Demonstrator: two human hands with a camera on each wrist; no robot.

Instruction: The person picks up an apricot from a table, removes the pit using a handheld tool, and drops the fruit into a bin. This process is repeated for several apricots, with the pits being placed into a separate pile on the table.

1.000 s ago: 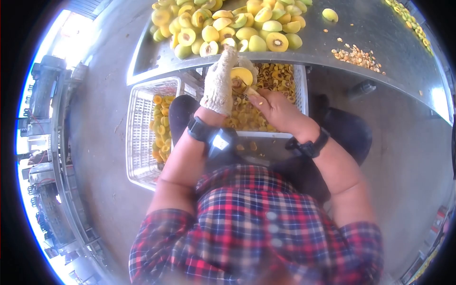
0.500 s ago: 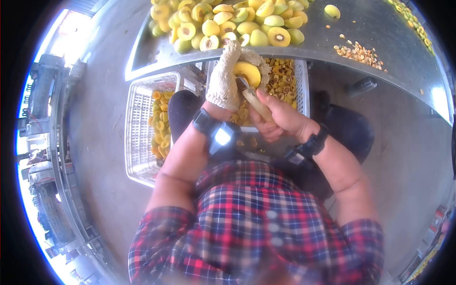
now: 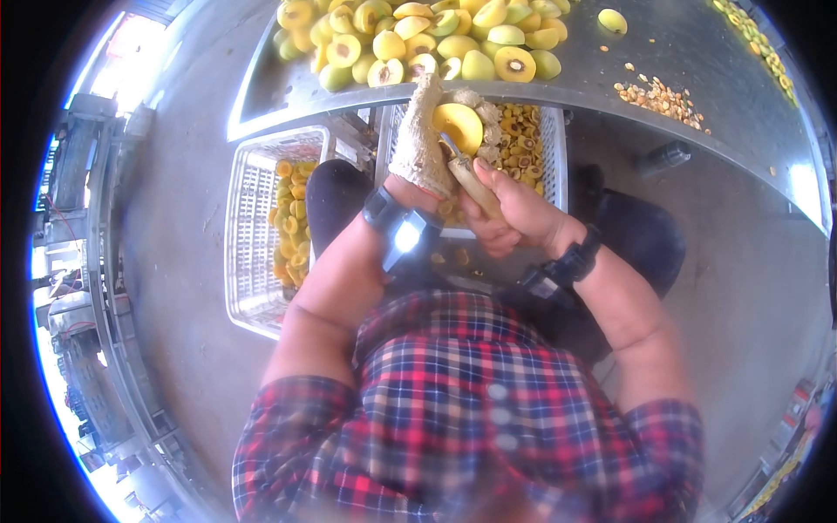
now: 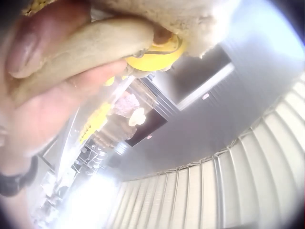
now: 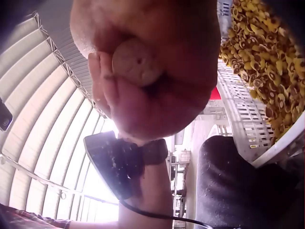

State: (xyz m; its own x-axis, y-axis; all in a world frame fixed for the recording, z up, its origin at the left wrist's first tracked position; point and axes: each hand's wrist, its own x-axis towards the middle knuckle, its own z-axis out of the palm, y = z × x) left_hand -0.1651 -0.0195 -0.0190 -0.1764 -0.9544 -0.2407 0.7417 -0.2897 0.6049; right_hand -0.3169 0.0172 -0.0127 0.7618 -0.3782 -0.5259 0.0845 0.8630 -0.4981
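In the head view my left hand [image 3: 418,144], in a whitish knit glove, grips a yellow peach half [image 3: 459,127], its broad smooth face turned up. My bare right hand [image 3: 521,209] is wrapped around the wooden handle [image 3: 478,187] of a hand tool, whose metal end reaches the lower edge of the fruit. A thin curved metal blade [image 4: 174,48] shows against the yellow flesh in the left wrist view. The right wrist view shows the round handle butt [image 5: 136,62] inside my curled fingers; the fruit is hidden there.
Peach halves [image 3: 478,68] are heaped on the metal table [image 3: 593,96], with a scatter of small kernels [image 3: 660,103] to the right. Below the hands stands a white crate [image 3: 555,157] of brown-centred scraps. Another white crate [image 3: 248,231] at left contains orange-yellow halves.
The right hand has drawn back from the fruit, showing more of the tool's handle. The peach half has turned in the glove, and both hands have shifted slightly right.
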